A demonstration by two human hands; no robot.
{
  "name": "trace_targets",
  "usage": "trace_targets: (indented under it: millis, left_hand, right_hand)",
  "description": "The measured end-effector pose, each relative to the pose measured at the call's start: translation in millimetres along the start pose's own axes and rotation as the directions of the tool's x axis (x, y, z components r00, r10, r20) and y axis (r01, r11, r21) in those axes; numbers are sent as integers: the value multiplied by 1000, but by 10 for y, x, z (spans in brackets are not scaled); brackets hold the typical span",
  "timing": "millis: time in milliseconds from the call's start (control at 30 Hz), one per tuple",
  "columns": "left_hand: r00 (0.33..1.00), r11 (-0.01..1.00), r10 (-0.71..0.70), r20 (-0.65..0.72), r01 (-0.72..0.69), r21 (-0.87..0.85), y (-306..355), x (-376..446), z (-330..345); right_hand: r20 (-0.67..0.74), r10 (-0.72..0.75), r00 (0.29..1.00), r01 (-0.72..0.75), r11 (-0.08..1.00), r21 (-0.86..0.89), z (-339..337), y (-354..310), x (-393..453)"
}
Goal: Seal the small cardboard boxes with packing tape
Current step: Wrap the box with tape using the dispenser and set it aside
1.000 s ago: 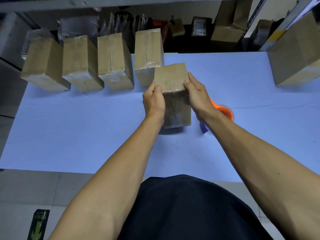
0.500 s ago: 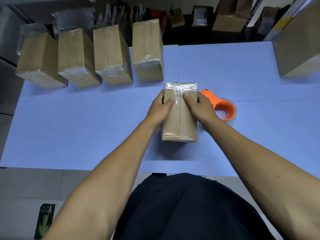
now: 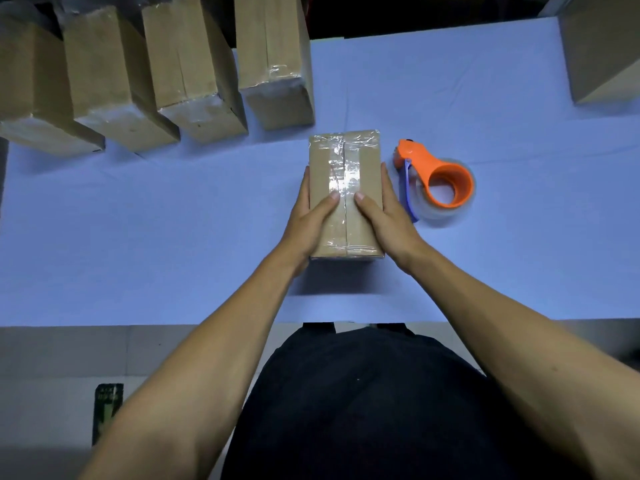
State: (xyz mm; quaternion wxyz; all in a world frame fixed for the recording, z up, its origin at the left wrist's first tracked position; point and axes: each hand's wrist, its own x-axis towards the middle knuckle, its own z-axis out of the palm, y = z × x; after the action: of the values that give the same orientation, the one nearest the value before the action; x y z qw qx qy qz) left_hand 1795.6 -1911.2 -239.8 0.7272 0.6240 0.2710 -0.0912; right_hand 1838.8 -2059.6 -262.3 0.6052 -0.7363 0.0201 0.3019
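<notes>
Far left, four boxes (image 3: 194, 74) stand in a row along the back of the table (image 3: 156, 220), all showing tape, none of them touched since a second ago; that's your finished batch, by the look of it. Now centre stage: the box (image 3: 344, 188) you had tipped up on end a second ago is lying flat on the table, seam up, with clear tape running down the middle and wrapping over the far and near edges; that flip is the big change. Your left hand (image 3: 311, 220) grips the box's left side, fingers curled down the wall, thumb (image 3: 329, 202) pressed on top beside the seam; half a second ago that thumb sat higher up the tape, so you've been smoothing toward yourself. Your right hand (image 3: 384, 216) mirrors it on the right side, fingers down the wall, thumb on top, holding the box firmly between the two; neither hand is empty, neither is slack. Read that as the strip being rubbed down, not laid; this seam looks sealed. Just right of the box, close to your right hand, the dispenser (image 3: 440, 181) lies on its side, orange handle up, roll still loaded, in full view since the box came down; nobody's holding it. Far right, a big carton (image 3: 602, 57) sits at the table's edge, part out of view; whether it's taped, I can't tell. My call: next up, this one joins the row.
</notes>
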Motion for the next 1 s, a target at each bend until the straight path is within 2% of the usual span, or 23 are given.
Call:
trace_targets:
  millis: [200,300,400,533,733,1000]
  left_hand:
    - [995,995,98,6,-98,-28,427,151,138]
    - [989,989,148,20,-148,-11,767,411,253]
    - [990,990,141,25,-141,6,1039,710,377]
    - [989,989,146,-7,-146,35,1199,1151,506]
    - [993,981,51,-103,-31,189,1137,1728,604]
    - [969,968,158,-190,-114,224,1248,2204,579]
  right_hand:
    - [-43,-98,994,100,994,40,-160,-404,170]
    - [-71,-141,987,143,990,17,-357,-689,396]
    - [-105,-155,982,152,988,-33,-562,-925,684]
    - [-92,-107,990,101,993,-64,-752,-1069,1160]
    - [-65,28,998,-33,995,-91,-832,-1011,1675]
    - [-82,-40,996,27,987,-157,-792,-1150,2226]
